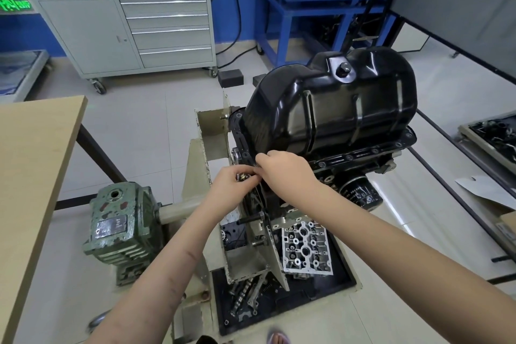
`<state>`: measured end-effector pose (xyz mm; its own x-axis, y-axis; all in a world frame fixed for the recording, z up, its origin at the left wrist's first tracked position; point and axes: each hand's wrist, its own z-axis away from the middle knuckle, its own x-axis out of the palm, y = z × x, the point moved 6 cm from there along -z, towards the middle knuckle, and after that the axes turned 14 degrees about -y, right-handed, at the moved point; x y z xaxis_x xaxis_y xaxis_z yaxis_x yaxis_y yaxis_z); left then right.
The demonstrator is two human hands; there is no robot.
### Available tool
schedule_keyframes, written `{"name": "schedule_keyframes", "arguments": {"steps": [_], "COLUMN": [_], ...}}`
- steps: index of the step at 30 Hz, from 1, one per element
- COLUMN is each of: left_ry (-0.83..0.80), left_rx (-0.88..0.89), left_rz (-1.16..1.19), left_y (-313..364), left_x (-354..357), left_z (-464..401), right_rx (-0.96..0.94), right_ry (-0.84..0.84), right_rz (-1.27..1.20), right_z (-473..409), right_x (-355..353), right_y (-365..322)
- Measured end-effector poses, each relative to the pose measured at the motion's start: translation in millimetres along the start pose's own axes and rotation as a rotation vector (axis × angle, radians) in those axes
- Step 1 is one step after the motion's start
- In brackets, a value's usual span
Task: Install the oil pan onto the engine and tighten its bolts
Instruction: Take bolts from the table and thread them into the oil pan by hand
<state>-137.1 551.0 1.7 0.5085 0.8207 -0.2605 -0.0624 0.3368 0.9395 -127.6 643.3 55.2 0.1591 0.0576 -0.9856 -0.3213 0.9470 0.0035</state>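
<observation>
Black oil pan (332, 109) seated atop engine (360, 159), frame center-right; left hand (233, 180) cups small bolts (242, 176), right hand (282, 166) pinches one at pan's near-left flange.

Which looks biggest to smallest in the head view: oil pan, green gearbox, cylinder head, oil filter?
1. oil pan
2. green gearbox
3. cylinder head
4. oil filter

Apparent size only; the gearbox lies nearer the camera.
</observation>
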Motion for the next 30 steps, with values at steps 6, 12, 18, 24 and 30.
{"name": "schedule_keyframes", "arguments": {"steps": [6, 12, 18, 24, 30], "left_ry": [0.004, 0.008, 0.025, 0.023, 0.021], "left_rx": [0.01, 0.004, -0.001, -0.035, -0.043], "left_rz": [-0.015, -0.01, 0.036, 0.085, 0.093], "left_y": [3, 1, 2, -3, -3], "left_x": [0, 1, 2, -1, -1], "left_z": [-2, -3, -2, -1, -2], "right_rx": [0.015, 0.022, 0.078, 0.107, 0.008], "right_ry": [-0.131, -0.067, -0.053, -0.02, -0.003], "right_rz": [-0.07, 0.031, 0.107, 0.124, 0.002], "right_z": [-1, -1, -3, -4, 3], "right_x": [0, -4, -2, 1, 2], "right_y": [12, 2, -5, -1, 1]}}
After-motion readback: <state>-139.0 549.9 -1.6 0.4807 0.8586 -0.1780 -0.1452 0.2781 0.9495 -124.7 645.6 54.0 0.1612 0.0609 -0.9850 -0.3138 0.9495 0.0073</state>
